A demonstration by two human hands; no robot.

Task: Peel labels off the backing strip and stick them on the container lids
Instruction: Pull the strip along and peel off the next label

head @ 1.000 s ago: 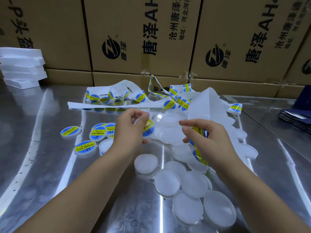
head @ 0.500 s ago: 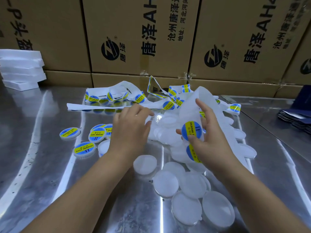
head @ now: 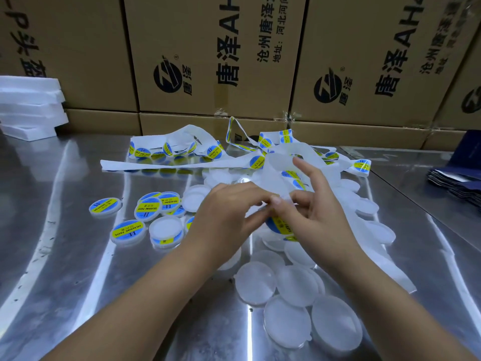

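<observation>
Right hand (head: 320, 217) grips white backing strip (head: 276, 175) mid-table, thumb bent onto it, index finger raised straight. Left hand (head: 226, 212) curled, fingertips pinching what seems edge of blue-yellow label (head: 279, 225) on strip; contact blurred. Bare lids (head: 286, 285) near; labelled lids (head: 145, 207) left.

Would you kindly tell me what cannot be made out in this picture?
1. Left hand: its fingertips are motion-blurred in the head view; whether they pinch anything is unclear.
2. Label beneath the right hand, which grips the backing strip: largely covered by both hands; peeled or not, unclear.
3. Dark blue stack: cut off by the right edge, head view.
</observation>
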